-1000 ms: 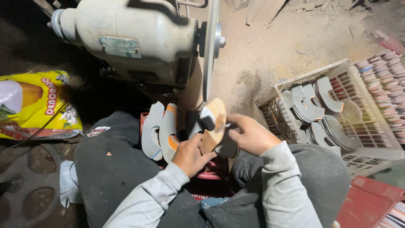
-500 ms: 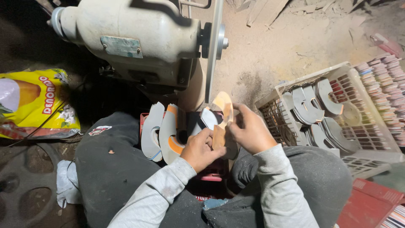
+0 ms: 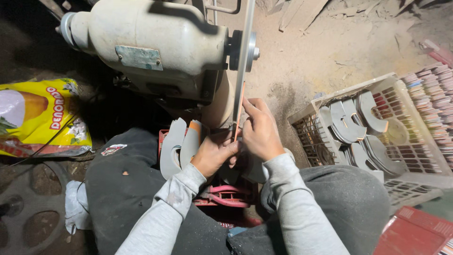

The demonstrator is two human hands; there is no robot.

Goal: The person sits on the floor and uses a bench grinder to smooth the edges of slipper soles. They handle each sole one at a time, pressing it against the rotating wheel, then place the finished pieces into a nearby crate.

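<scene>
I pinch the thin orange-edged sole piece [image 3: 239, 111] between both hands, left hand [image 3: 214, 153] and right hand [image 3: 258, 130], keeping it square against the grinder's spinning wheel [image 3: 244, 52], fingertips clear, pressure light.

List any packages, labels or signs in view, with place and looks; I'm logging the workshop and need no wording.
Bag: floor, far left; crumpled, yellow with white and red print.
Plate: on the motor housing; small grey-green metal rectangle.
Patch: on the dark trouser leg; small, white.
Red box: bottom right corner; flat.
</scene>
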